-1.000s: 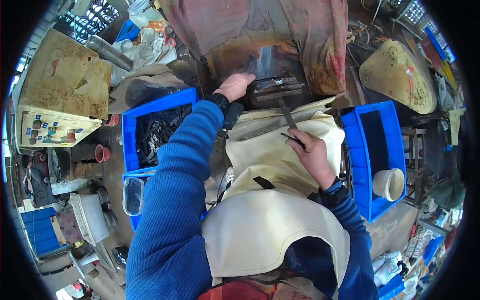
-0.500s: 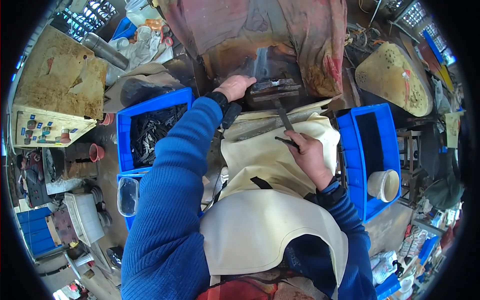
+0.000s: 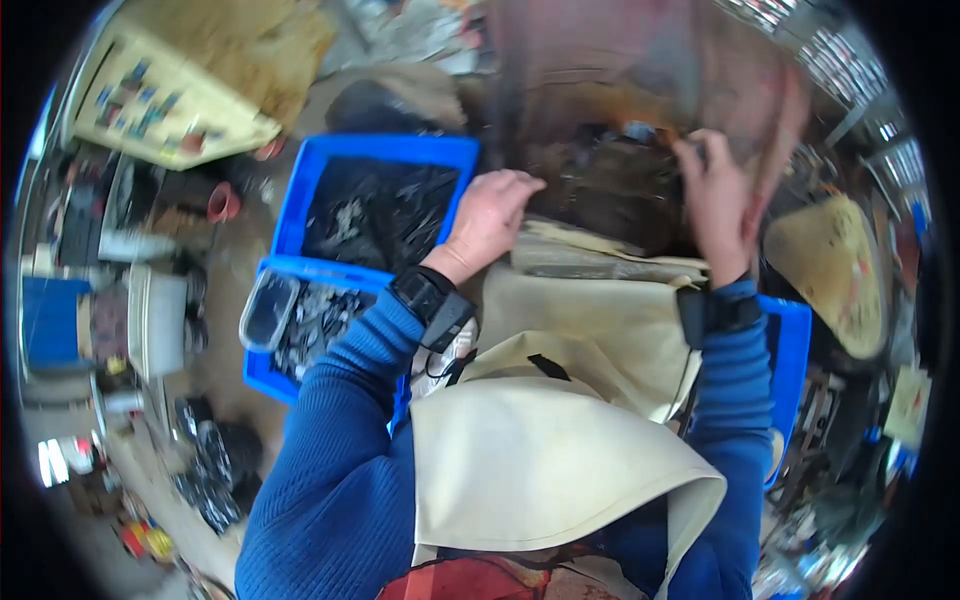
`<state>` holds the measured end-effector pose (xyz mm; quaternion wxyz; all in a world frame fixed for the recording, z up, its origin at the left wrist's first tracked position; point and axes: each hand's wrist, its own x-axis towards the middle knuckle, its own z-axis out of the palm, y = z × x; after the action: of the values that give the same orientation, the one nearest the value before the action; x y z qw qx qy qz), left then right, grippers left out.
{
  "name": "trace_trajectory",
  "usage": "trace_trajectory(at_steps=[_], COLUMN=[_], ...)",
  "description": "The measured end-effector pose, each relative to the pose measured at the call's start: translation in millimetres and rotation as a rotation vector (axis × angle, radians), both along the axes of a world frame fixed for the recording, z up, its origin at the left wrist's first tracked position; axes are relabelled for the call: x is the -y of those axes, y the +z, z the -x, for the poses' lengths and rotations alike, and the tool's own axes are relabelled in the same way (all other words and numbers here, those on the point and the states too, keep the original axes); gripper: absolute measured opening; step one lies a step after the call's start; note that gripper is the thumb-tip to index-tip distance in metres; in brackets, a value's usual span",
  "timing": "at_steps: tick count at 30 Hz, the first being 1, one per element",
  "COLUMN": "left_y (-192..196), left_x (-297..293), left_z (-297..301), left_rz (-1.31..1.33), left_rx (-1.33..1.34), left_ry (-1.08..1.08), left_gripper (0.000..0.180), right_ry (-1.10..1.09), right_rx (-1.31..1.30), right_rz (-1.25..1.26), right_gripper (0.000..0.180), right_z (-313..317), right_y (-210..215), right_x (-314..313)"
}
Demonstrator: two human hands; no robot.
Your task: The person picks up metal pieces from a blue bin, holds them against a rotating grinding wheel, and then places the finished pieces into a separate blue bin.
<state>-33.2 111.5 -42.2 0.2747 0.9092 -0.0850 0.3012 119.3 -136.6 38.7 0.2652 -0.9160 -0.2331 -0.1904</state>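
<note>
My left hand (image 3: pixel 492 222) is at the near left side of a dark, wet work area (image 3: pixel 620 195), its bent fingers close together and pointing right. Whatever they may hold is too blurred to make out. On the work area's right side, my right hand (image 3: pixel 718 190) reaches forward with bent fingers beside a hanging reddish cloth (image 3: pixel 745 75). Blur hides whether those fingers grip anything. Close by my left wrist, a blue bin (image 3: pixel 285 215) holds many dark, flat strips (image 3: pixel 375 215). A cream apron (image 3: pixel 560 460) covers my lap.
Nearer on the left, a second blue bin (image 3: pixel 262 372) holds more strips and a clear plastic tub (image 3: pixel 270 310). Another blue bin (image 3: pixel 790 350) stands by my right forearm. A cream control box (image 3: pixel 160 100) is at far left, and a yellowish board (image 3: pixel 830 270) at right.
My right hand has moved forward to the work area; the dark long-handled tool it held no longer shows. The view has turned, shifting the surroundings. My left hand has come nearer the apron.
</note>
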Motion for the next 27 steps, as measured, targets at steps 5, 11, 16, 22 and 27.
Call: trace_trajectory(at_steps=[5, 11, 16, 22, 27], left_y=[-15.4, -49.6, -58.9, -67.9, -70.3], left_x=[-21.4, -41.9, -49.2, -47.3, -51.9], left_z=[79.9, 146.8, 177.4, 198.0, 212.9], left_rz=[0.016, 0.067, 0.082, 0.114, 0.12], left_rx=[-0.068, -0.175, -0.233, -0.28, -0.242], left_ry=[0.007, 0.15, 0.222, 0.25, 0.321], left_gripper=[0.032, 0.033, 0.029, 0.028, 0.028], right_ry=[-0.088, 0.011, 0.024, 0.037, 0.053], right_rx=[-0.043, -0.021, -0.064, -0.072, -0.005], right_rz=[0.121, 0.205, 0.34, 0.375, 0.272], right_gripper=[0.041, 0.048, 0.051, 0.053, 0.057], right_z=[-94.5, -170.5, -198.4, -230.9, -217.0], right_y=[11.9, 1.4, 2.6, -3.4, -6.3], right_x=[-25.1, -42.8, -53.6, -44.6, -39.6])
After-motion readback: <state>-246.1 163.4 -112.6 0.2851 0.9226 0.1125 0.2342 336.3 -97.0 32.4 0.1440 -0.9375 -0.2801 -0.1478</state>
